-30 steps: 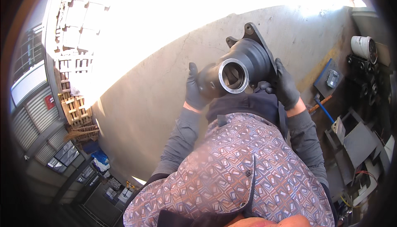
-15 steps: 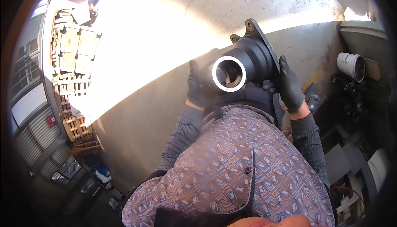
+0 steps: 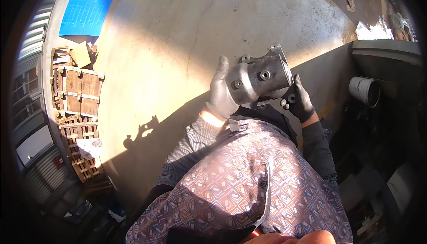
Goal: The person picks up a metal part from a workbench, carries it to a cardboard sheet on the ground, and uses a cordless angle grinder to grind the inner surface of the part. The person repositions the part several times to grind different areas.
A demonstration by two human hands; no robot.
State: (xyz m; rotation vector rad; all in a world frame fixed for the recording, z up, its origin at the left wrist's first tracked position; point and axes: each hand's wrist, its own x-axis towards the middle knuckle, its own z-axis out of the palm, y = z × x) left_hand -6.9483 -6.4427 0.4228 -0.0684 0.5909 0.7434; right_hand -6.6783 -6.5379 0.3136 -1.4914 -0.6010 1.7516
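Note:
A dark cast-metal housing (image 3: 255, 81) is held up in front of my chest between both hands. It has a cylindrical body with threaded bosses on its side and a flange with holed lugs at its far side. My left hand (image 3: 221, 93), in a dark glove, cups the rounded left end with the thumb pointing up. On the other side my right hand (image 3: 301, 102), gloved too, grips the lower right edge of the flange, its fingertips curled round a lug. Sunlight falls on the housing and the left glove. The open bore is turned out of sight.
Wooden pallets (image 3: 80, 92) are stacked along the left wall, below a blue sheet (image 3: 86, 15). At the right a white bucket (image 3: 364, 90) lies on its side near dark parts in shadow. Concrete floor (image 3: 155, 66) stretches ahead, half sunlit.
Both hands have turned the housing, so its ring-shaped open end no longer faces me and the bossed side shows. I have moved into sunlight, and the view has shifted.

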